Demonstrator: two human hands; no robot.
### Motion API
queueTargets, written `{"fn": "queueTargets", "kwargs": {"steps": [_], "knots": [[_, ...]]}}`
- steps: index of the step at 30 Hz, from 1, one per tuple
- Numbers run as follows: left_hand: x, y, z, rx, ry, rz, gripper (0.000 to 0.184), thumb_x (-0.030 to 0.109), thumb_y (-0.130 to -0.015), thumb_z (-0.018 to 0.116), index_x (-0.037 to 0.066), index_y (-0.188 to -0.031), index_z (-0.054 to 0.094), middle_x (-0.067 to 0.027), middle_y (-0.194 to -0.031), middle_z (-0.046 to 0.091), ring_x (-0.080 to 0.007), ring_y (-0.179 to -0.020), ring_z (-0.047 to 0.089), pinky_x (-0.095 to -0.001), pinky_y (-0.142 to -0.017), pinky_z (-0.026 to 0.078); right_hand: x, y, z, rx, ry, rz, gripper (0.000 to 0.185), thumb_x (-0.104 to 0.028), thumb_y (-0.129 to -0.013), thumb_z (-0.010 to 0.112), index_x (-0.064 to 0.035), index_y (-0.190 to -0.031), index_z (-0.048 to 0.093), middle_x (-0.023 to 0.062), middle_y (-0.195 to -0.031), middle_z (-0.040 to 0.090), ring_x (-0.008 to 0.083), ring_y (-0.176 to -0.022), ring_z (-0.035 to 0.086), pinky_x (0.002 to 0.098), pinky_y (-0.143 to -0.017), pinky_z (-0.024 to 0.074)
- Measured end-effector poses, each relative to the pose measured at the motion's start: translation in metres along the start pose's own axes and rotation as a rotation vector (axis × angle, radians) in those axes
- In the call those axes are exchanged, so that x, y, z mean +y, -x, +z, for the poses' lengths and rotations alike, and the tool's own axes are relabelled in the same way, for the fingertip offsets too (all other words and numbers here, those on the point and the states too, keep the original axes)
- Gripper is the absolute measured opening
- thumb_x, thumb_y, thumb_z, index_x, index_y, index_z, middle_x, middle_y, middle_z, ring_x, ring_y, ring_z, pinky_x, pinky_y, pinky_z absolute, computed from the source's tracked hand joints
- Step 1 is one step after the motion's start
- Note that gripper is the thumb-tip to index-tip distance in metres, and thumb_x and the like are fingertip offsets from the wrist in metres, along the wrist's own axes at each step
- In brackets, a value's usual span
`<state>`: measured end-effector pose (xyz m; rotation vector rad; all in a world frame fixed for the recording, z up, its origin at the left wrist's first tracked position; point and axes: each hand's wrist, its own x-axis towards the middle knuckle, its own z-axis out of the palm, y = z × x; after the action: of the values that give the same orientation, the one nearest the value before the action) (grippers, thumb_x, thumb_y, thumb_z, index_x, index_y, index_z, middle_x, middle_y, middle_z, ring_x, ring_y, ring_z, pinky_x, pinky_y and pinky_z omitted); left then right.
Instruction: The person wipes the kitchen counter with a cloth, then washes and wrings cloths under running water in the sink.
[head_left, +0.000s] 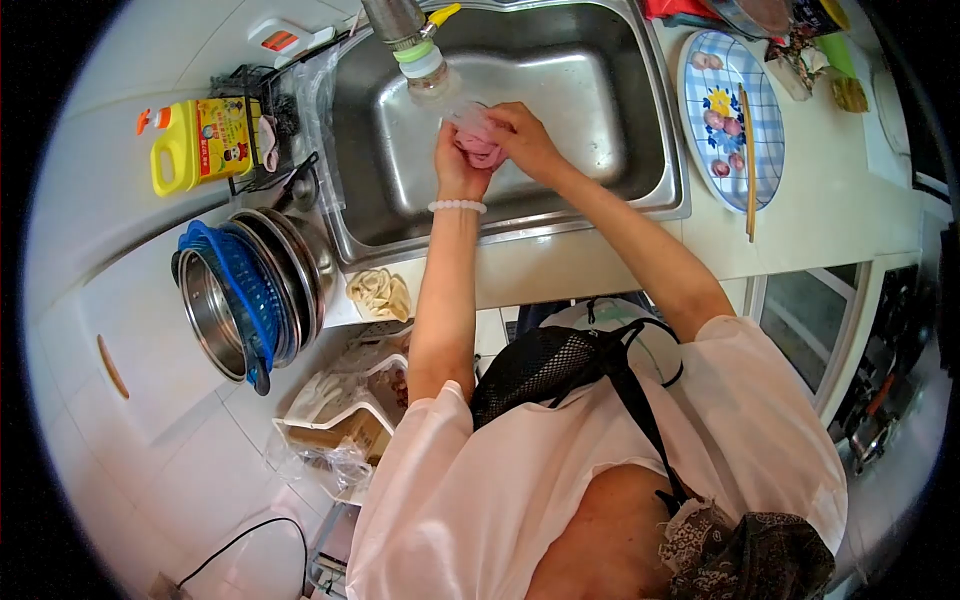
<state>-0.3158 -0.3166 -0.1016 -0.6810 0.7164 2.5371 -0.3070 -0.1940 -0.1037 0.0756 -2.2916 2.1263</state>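
Both hands are together over the steel sink, just below the faucet, from which water seems to run. My left hand, with a pale bead bracelet at the wrist, is curled under a wet pink cloth. My right hand grips the same cloth from the right side with bent fingers. The cloth is bunched up between the two palms, and part of it is hidden by the fingers and water.
A blue checked plate with chopsticks lies right of the sink. On the left are a yellow bottle, stacked pans with a blue colander, and a cream cloth at the counter edge. White baskets stand below.
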Motion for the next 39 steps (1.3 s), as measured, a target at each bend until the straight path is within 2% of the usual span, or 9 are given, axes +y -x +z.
{"fn": "queueTargets", "kwargs": {"steps": [2,9,16,19,24,30,33,35,39], "knots": [[-0.005,-0.006,0.000,0.008,-0.057,0.051,0.026,0.024,-0.088,0.040,0.005,-0.102,0.052,-0.0103,-0.099,0.058,-0.0235,-0.090,0.057,-0.0365,-0.076,0.047,-0.004,0.004,0.005,0.005,0.247,-0.116,0.030,-0.022,-0.080,0.054,-0.0081,-0.106,0.060,0.0172,-0.108,0.054,0.0295,-0.107,0.045,0.0388,-0.088,0.0380],[-0.019,-0.026,-0.009,0.085,-0.094,0.238,0.017,0.014,-0.087,0.043,0.003,-0.095,0.054,-0.0089,-0.091,0.059,-0.0207,-0.082,0.058,-0.0306,-0.070,0.049,-0.011,0.004,0.013,0.081,0.314,-0.241,0.034,-0.017,-0.080,0.051,-0.0116,-0.112,0.056,0.0132,-0.105,0.051,0.0306,-0.098,0.049,0.0376,-0.086,0.0406],[-0.022,-0.021,-0.013,0.140,-0.097,0.253,0.023,0.012,-0.082,0.044,-0.001,-0.100,0.051,-0.0139,-0.099,0.055,-0.0277,-0.090,0.055,-0.0391,-0.083,0.046,-0.007,-0.002,0.021,0.052,0.273,-0.072,0.021,-0.019,-0.081,0.048,-0.0078,-0.098,0.056,0.0132,-0.099,0.055,0.0333,-0.094,0.052,0.0411,-0.080,0.0432],[-0.020,-0.014,-0.003,0.094,-0.167,0.259,0.023,0.014,-0.082,0.048,-0.001,-0.100,0.050,-0.0137,-0.098,0.055,-0.0278,-0.089,0.055,-0.0395,-0.081,0.047,-0.013,-0.004,0.020,0.022,0.218,-0.003,0.020,-0.023,-0.082,0.047,-0.0053,-0.090,0.054,0.0165,-0.093,0.057,0.0373,-0.091,0.053,0.0445,-0.077,0.0435],[-0.017,-0.001,0.027,0.354,-0.190,0.232,0.018,0.007,-0.081,0.046,-0.004,-0.095,0.052,-0.0125,-0.094,0.055,-0.0248,-0.083,0.057,-0.0368,-0.067,0.050,-0.019,-0.010,0.019,0.052,0.231,0.086,0.028,-0.030,-0.081,0.047,-0.0032,-0.082,0.057,0.0191,-0.085,0.060,0.0407,-0.081,0.056,0.0481,-0.071,0.0440],[-0.018,-0.014,0.001,0.289,-0.323,0.206,0.019,0.012,-0.082,0.048,-0.002,-0.093,0.051,-0.0116,-0.090,0.056,-0.0237,-0.080,0.058,-0.0356,-0.065,0.051,-0.008,-0.019,0.017,0.032,0.234,0.226,0.031,-0.031,-0.080,0.049,-0.0024,-0.075,0.062,0.0219,-0.082,0.060,0.0407,-0.074,0.057,0.0471,-0.070,0.0448],[-0.016,-0.005,0.006,0.273,-0.554,0.267,0.016,0.011,-0.082,0.045,0.000,-0.091,0.051,-0.0107,-0.087,0.056,-0.0240,-0.079,0.058,-0.0348,-0.062,0.050,0.027,-0.027,0.018,-0.064,0.240,0.391,0.027,-0.030,-0.079,0.051,-0.0063,-0.078,0.064,0.0169,-0.077,0.063,0.0346,-0.067,0.060,0.0417,-0.066,0.0475],[-0.012,0.005,0.011,0.264,-0.603,0.276,0.015,0.011,-0.082,0.044,0.001,-0.091,0.051,-0.0100,-0.087,0.056,-0.0242,-0.079,0.058,-0.0354,-0.063,0.051,0.041,-0.028,0.013,-0.058,-0.557,0.620,0.025,-0.031,-0.081,0.053,-0.0094,-0.077,0.064,0.0085,-0.072,0.062,0.0232,-0.064,0.060,0.0347,-0.059,0.0485],[-0.010,0.015,0.016,0.240,-0.368,0.263,0.019,0.014,-0.086,0.042,0.000,-0.096,0.050,-0.0103,-0.096,0.056,-0.0238,-0.083,0.059,-0.0352,-0.065,0.052,0.002,-0.024,-0.019,-0.209,-0.461,0.719,0.025,-0.027,-0.086,0.049,-0.0057,-0.092,0.060,0.0044,-0.089,0.060,0.0148,-0.075,0.058,0.0298,-0.062,0.0484]]}}
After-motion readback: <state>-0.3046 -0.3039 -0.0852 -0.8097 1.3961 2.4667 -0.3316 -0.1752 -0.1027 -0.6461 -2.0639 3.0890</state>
